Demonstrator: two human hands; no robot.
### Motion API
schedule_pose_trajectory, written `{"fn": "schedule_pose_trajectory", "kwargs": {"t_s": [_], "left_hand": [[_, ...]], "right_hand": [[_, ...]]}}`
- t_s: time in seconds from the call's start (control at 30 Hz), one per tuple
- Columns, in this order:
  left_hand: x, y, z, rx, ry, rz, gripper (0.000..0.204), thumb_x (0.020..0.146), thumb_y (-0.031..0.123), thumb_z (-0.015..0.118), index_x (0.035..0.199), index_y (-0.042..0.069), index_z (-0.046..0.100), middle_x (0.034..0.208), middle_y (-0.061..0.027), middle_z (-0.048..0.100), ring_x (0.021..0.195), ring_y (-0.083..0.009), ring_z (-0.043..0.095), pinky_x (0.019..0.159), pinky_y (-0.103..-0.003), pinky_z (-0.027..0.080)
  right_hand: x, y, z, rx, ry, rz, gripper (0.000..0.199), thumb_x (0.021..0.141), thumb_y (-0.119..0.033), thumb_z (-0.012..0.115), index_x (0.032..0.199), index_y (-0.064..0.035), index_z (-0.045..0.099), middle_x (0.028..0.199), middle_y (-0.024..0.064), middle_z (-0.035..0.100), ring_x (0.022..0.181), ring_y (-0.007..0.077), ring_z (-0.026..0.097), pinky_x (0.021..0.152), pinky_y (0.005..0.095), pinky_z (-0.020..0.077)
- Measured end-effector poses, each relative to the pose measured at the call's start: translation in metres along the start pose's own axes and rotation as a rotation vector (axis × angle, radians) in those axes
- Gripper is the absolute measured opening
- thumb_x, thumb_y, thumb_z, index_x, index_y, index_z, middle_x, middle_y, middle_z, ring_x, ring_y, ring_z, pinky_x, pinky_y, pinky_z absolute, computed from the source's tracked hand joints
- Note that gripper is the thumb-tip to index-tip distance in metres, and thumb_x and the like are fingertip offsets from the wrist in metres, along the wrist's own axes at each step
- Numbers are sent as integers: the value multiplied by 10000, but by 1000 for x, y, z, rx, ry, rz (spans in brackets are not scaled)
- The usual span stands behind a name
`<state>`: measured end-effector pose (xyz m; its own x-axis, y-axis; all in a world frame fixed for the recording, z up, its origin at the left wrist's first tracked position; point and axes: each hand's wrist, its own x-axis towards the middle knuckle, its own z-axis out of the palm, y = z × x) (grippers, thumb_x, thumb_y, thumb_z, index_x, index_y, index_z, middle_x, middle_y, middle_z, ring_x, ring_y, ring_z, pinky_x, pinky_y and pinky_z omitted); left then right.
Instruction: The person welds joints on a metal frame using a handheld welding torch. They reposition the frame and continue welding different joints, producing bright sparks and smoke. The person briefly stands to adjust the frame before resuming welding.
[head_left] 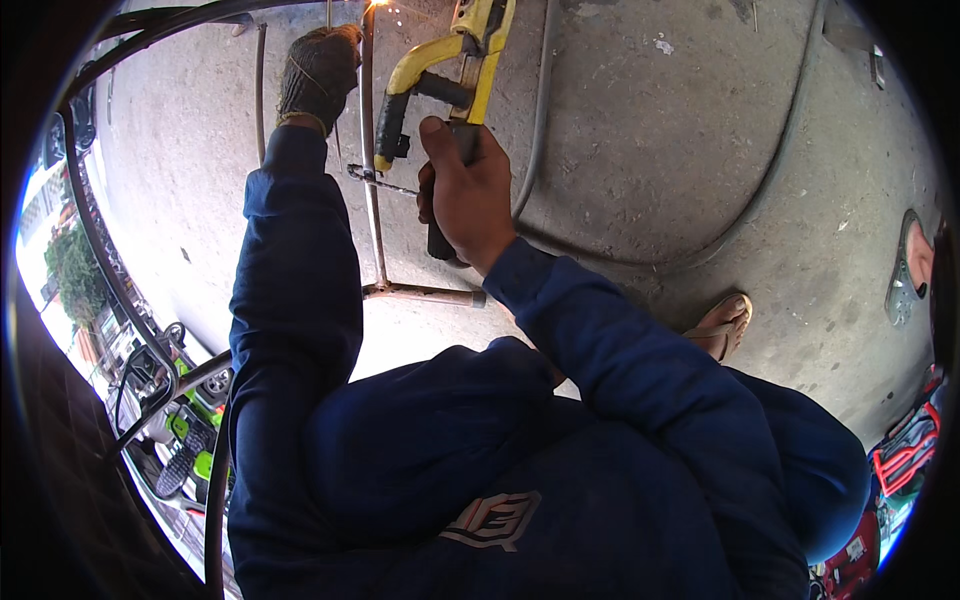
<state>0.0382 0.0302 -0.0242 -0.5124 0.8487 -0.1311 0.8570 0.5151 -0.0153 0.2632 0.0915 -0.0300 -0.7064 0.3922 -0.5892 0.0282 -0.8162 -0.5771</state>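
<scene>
My left hand [320, 75], in a dark knitted glove, is closed right beside an upright-looking metal tube [368, 140]. A thin rod shows above the fist, but its hold is hidden. Orange sparks [378, 5] glow at the top edge, by the tube. My bare right hand [470, 195] is wrapped round a black handle [440, 243], thumb on top. Directly beyond it, in line with the handle, is a yellow tool [430, 62] with black grips; I cannot tell whether they join. A dark twisted rod [390, 185] crosses the tube and ends near my right fingers.
Grey cables [545, 110] curve over the concrete floor [660, 130]. A rusty crossbar [425, 294] meets the tube's near end. Curved dark metal bars [150, 25] stand at the left. A sandalled foot [725, 325] and another person's foot [915, 260] are at the right.
</scene>
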Motion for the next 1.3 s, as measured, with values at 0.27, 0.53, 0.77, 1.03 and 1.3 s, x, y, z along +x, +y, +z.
{"fn": "schedule_pose_trajectory", "kwargs": {"t_s": [0.27, 0.53, 0.77, 1.03, 1.3], "left_hand": [[8, -2, 6, -486, 28, -561, 286, 886, 322, 603, 812, 49, 646, 655, -21, 560, 564, -121, 535, 559, -324, 440], [2, -17, 16, -456, 64, -369, 270, 891, 311, 627, 831, 49, 653, 642, -15, 567, 543, -120, 533, 536, -315, 442], [3, -19, 18, -256, 74, -225, 207, 883, 248, 591, 823, 59, 652, 723, -111, 615, 673, -256, 599, 602, -387, 481], [-1, -3, -4, -85, 186, -92, 215, 881, 215, 565, 796, 38, 653, 815, -192, 659, 756, -393, 642, 691, -482, 514], [7, -11, 9, -279, 111, -416, 341, 888, 362, 567, 812, 46, 669, 731, -147, 654, 670, -285, 630, 649, -409, 485]], "right_hand": [[-5, -8, -1, 28, 53, 120, 268, 967, -268, 677, 919, -29, 564, 632, -16, 543, 492, 58, 486, 440, 265, 402], [-2, -9, 2, 2, 55, 126, 276, 964, -273, 676, 918, -26, 560, 625, -5, 544, 468, 69, 492, 420, 276, 403], [-3, -9, 4, 21, 24, 156, 322, 961, -326, 676, 916, -38, 538, 611, 8, 534, 447, 87, 508, 399, 277, 414], [-1, 3, -1, -61, 4, -19, 378, 957, -404, 679, 946, -56, 534, 601, 28, 530, 431, 110, 524, 379, 279, 429], [-4, -4, -2, 35, 48, 87, 340, 970, -378, 669, 949, -63, 542, 595, 27, 532, 417, 110, 505, 377, 278, 418]]}}
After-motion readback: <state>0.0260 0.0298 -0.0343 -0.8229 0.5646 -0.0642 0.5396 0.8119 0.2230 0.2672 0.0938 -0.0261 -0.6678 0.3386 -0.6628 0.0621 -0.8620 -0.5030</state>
